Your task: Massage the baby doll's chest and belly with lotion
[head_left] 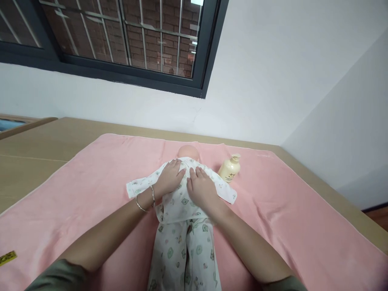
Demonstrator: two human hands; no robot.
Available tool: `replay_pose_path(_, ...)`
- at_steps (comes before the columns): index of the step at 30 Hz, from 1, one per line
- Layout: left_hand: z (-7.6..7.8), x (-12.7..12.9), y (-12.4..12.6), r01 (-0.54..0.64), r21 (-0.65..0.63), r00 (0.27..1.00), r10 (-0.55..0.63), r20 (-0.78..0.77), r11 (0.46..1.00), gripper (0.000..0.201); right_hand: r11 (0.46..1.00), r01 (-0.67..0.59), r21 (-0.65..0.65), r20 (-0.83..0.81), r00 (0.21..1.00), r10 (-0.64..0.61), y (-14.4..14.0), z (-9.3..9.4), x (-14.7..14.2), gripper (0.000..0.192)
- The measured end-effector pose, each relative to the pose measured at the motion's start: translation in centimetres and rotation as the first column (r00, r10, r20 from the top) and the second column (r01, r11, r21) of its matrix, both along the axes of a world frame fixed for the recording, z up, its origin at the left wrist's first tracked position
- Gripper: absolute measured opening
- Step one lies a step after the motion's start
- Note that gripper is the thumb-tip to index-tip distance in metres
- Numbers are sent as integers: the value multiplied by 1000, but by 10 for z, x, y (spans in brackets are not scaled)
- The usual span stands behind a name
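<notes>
**Both hands flat on the doll's chest**

From the head view, the baby doll (188,152) lay on its back on the pink towel (91,190), which covered most of the tan worktop (36,149). Its bare head pointed toward the wall and window; its legs ran toward the person. It wore a white printed top (178,202) with the sleeves spread out to either side, and matching trousers (182,254) below.

The left hand (170,178), with two thin bangles (145,200) at the wrist, rested palm-down on the doll's chest, fingers together and slightly fanned, pinching nothing. The right hand (201,188) lay just beside it, also flat and pressed onto the cloth, fingertips reaching toward the collar. The two hands nearly touched over the middle of the garment.

A cream pump bottle (230,169) lay tilted on the towel near the doll's shoulder on the right, apart from the sleeve end. A small yellow tag (7,258) sat at the towel's near left edge.

To my eye, the work was smoothing or closing the front of the top. Done well, it would want even, light pressure from both palms, working outward from the centre line so the fabric lay without bunching, and keeping the sleeve clear of the bottle.
</notes>
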State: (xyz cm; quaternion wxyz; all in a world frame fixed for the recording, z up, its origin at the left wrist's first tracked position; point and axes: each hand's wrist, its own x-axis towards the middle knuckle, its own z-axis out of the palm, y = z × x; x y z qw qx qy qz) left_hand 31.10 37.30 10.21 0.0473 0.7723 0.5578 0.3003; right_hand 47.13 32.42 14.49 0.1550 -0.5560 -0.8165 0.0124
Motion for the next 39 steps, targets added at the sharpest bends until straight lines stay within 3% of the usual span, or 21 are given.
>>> replay_pose_path(5, -5, 20, -30, -5, 188, 999, 15, -52, 982, 54, 995, -54, -89, -178, 983, 37, 36, -3, 22, 58)
replay_pose_path(8, -2, 21, -31, 13, 177, 999, -3, -54, 984, 51, 998, -18, -68, -150, 989, 8, 34, -6, 17, 57)
replay_pose_path(14, 1, 6, -6, -20, 63, 1000, 21, -15, 998, 49, 1000, 16, -4, -1, 1000, -16, -5, 0, -8, 52)
replay_pose_path(18, -1, 15, -21, -38, 129, 998, 44, -44, 991, 49, 998, 1, -55, -119, 993, -8, 12, 6, 6, 48)
replay_pose_path(21, 0, 23, -38, 56, 173, 996, -43, -82, 983, 46, 992, -14, -124, -204, 979, -12, 35, 6, 19, 49)
replay_pose_path(24, 5, 22, -40, 98, 156, 994, -89, -64, 983, 44, 993, 34, -116, -143, 988, -51, 38, 2, 18, 53)
replay_pose_path(29, 13, 7, -15, 32, 39, 999, -33, 11, 999, 44, 998, 60, 29, 98, 993, -63, -2, 4, -4, 55)
replay_pose_path(32, 13, 4, -7, 30, 2, 998, -30, 48, 1000, 42, 1000, 17, 12, 168, 986, -19, -16, 11, -8, 52)
replay_pose_path(35, 8, 8, -9, -2, 15, 997, 1, 73, 1000, 46, 999, -3, -41, 63, 998, 6, -5, 14, 0, 49)
replay_pose_path(39, 0, 14, -15, -40, 71, 994, 32, 104, 997, 46, 996, -22, -86, -100, 995, 13, 23, 3, 11, 56)
